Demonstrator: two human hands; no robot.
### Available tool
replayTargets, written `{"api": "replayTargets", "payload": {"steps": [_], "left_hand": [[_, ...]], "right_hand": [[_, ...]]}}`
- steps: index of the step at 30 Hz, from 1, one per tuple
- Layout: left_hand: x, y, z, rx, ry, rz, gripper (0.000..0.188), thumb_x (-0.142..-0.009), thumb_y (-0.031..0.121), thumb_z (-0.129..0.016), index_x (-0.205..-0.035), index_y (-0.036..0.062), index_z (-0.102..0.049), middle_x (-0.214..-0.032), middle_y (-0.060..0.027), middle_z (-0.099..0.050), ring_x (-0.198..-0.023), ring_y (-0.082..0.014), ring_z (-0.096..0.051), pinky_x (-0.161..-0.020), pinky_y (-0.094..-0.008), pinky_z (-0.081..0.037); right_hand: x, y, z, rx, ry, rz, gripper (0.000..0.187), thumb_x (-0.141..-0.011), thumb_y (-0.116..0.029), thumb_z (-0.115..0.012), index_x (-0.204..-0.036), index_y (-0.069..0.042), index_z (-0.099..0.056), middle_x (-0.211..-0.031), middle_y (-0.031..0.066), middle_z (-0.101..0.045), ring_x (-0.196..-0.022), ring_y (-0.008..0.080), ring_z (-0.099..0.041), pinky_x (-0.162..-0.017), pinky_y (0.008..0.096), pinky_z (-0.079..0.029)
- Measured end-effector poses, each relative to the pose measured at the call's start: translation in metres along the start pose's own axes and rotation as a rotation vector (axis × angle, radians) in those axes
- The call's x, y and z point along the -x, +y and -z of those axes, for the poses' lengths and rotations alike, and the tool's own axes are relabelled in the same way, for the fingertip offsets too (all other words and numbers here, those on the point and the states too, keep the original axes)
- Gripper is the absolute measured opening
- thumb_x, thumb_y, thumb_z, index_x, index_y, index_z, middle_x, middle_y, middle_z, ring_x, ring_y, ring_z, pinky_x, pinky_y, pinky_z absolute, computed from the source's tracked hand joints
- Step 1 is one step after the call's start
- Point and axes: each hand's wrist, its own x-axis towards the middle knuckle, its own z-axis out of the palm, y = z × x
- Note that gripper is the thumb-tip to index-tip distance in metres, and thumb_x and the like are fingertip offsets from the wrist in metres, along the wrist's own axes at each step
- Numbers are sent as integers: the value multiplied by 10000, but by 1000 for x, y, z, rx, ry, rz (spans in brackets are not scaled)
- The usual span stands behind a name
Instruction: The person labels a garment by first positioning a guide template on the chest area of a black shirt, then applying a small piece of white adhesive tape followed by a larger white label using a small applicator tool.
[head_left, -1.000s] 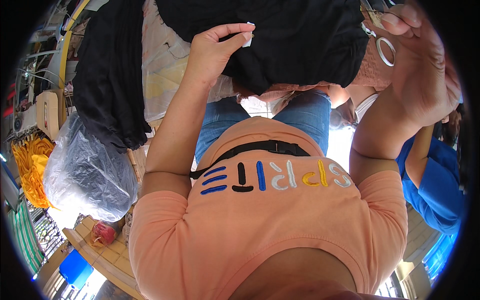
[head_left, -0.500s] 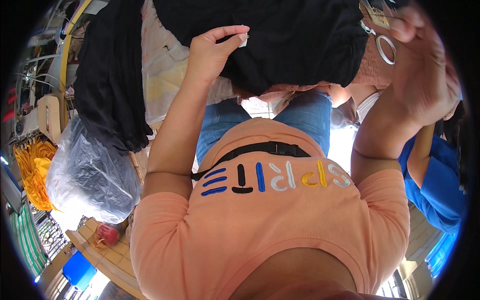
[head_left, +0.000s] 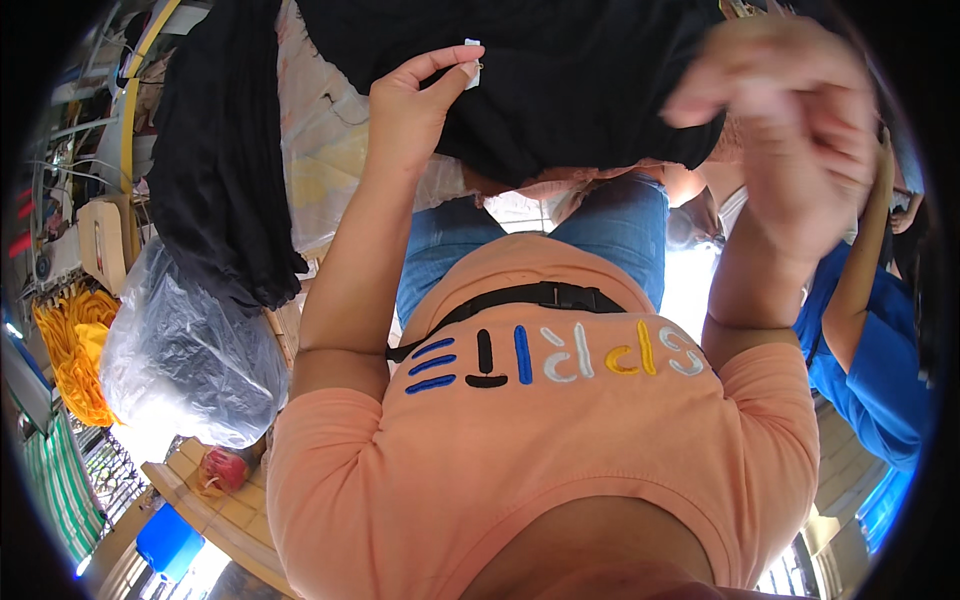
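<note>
My left hand (head_left: 412, 108) pinches a small white tag (head_left: 472, 82) between thumb and forefinger, above the black cloth (head_left: 580, 105). A tiny gold-coloured bit shows beside the thumb tip, too small to name. My right hand (head_left: 785, 130) is raised over the right end of the cloth, blurred by motion, so its grip is unclear. The cloth spreads across the work surface in front of my lap, and a long part of it (head_left: 215, 150) hangs down at the left.
Clear plastic sheeting (head_left: 325, 130) lies beneath the cloth. To the left are a clear plastic bag (head_left: 195, 350), yellow-orange fabric (head_left: 75, 350) and a red bundle (head_left: 225, 468) on a wooden bench. A person in a blue shirt (head_left: 880, 350) is close by on the right.
My right hand has swung left over the black cloth, now covering the white ring seen before. My left hand has shifted slightly left, still pinching the tag.
</note>
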Motion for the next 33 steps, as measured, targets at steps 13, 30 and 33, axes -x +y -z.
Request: {"api": "replayTargets", "payload": {"steps": [13,30,33], "left_hand": [[14,15,2,267,-150,13,236,-885,60,-720,-1114,5,-716,-1088,-79,-714,-970,-115,-656,-910,-245,-511],[21,24,-6,141,-92,32,248,-899,42,-692,-1144,6,-705,-1125,-71,-706,-1003,-109,-637,-928,-239,-476],[19,19,-5,230,-94,36,244,-906,39,-681,-1147,10,-703,-1112,-64,-708,-993,-108,-641,-915,-239,-485]], "right_hand": [[35,75,-41,460,50,-381,207,-887,-8,-671,-1084,-60,-709,-918,13,-640,-828,83,-627,-761,210,-490],[51,97,-44,257,156,-531,139,-888,-5,-688,-1020,-25,-726,-910,-19,-662,-831,46,-621,-763,187,-493],[48,92,-56,201,202,-593,144,-889,-8,-690,-1027,-22,-727,-901,-18,-676,-782,37,-605,-724,183,-485]]}}
